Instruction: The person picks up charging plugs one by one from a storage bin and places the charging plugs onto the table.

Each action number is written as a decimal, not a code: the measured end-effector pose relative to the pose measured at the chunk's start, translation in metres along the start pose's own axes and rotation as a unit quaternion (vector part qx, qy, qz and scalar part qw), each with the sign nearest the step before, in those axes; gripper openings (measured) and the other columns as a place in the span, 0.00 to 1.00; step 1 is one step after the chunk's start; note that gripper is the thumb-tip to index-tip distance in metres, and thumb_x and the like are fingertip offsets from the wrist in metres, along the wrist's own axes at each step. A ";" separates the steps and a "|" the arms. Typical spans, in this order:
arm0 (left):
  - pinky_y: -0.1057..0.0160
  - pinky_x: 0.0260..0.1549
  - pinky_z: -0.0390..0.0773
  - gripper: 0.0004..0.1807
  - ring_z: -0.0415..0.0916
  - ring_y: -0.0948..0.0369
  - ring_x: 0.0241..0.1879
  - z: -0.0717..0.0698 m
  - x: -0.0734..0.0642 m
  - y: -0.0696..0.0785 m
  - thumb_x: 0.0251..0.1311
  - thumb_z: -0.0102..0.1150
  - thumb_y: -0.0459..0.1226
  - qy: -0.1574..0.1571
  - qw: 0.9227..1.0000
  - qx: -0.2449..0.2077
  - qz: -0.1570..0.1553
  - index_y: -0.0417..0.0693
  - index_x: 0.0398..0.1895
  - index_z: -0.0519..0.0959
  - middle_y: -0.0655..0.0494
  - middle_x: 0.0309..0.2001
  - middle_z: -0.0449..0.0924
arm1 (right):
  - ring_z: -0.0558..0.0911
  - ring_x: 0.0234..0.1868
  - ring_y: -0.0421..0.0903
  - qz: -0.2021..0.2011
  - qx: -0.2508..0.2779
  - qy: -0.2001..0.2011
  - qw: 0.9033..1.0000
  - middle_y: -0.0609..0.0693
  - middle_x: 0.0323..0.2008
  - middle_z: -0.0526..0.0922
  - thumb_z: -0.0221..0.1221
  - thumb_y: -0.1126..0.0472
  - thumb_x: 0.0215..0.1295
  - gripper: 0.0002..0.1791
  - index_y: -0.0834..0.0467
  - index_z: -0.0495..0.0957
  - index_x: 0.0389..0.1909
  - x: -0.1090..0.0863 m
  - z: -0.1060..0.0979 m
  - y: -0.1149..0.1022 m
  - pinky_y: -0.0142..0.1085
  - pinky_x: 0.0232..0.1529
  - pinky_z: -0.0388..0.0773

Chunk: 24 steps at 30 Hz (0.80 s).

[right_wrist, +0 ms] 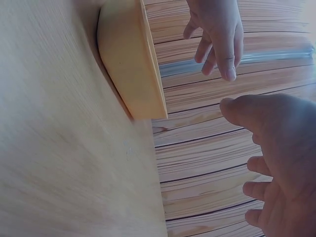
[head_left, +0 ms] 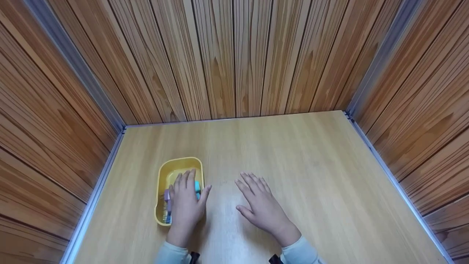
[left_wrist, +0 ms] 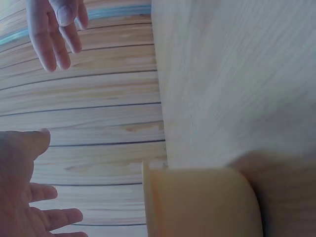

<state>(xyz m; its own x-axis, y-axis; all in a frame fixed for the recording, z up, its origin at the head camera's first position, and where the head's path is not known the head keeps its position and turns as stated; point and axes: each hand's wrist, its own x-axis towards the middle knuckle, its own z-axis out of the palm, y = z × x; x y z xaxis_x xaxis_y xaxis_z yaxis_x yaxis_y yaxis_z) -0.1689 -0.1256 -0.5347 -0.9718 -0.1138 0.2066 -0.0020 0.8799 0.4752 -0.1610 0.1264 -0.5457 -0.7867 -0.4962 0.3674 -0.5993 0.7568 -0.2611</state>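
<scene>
While the yellow tray (head_left: 170,171) is sitting on the left part of the counter (head_left: 300,161), a purple piece (head_left: 167,195) is lying along its left side, turquoise pieces (head_left: 197,187) are peeking out by its right wall, and a bluish, partly clear item (head_left: 167,219) is resting near its lower left corner, too covered to identify. The left hand (head_left: 187,205) is hovering over the tray, screening part of these contents; its grip is holding nothing, the fingers reaching forward and the thumb spreading to the right. Well apart from the tray, on its right, the right hand (head_left: 264,209) is hanging above the counter, its grip likewise holding nothing, fingers extending and thumb standing away from them. Pale sleeves (head_left: 299,252) are covering both forearms. Wood-plank walls (head_left: 234,62) are rising around the counter, grey metal strips (head_left: 78,68) running along their corners.
</scene>
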 end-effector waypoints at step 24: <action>0.35 0.74 0.45 0.48 0.46 0.39 0.78 -0.021 0.004 -0.043 0.68 0.53 0.64 -0.028 0.995 -0.028 -0.090 0.47 0.81 0.53 0.41 0.79 0.52 | 0.65 0.76 0.55 -0.048 -0.012 -0.027 0.998 0.53 0.75 0.65 0.62 0.43 0.68 0.40 0.54 0.63 0.76 0.015 0.026 -0.026 0.56 0.73 0.60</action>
<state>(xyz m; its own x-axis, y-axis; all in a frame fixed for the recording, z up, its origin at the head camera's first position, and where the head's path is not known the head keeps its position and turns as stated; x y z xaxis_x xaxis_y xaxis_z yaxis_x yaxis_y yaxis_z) -0.1676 -0.1738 -0.5363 -0.9685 -0.2400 0.0667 -0.1656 0.8204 0.5472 -0.1612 0.0883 -0.5561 -0.7331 -0.5884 0.3412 -0.6690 0.7141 -0.2061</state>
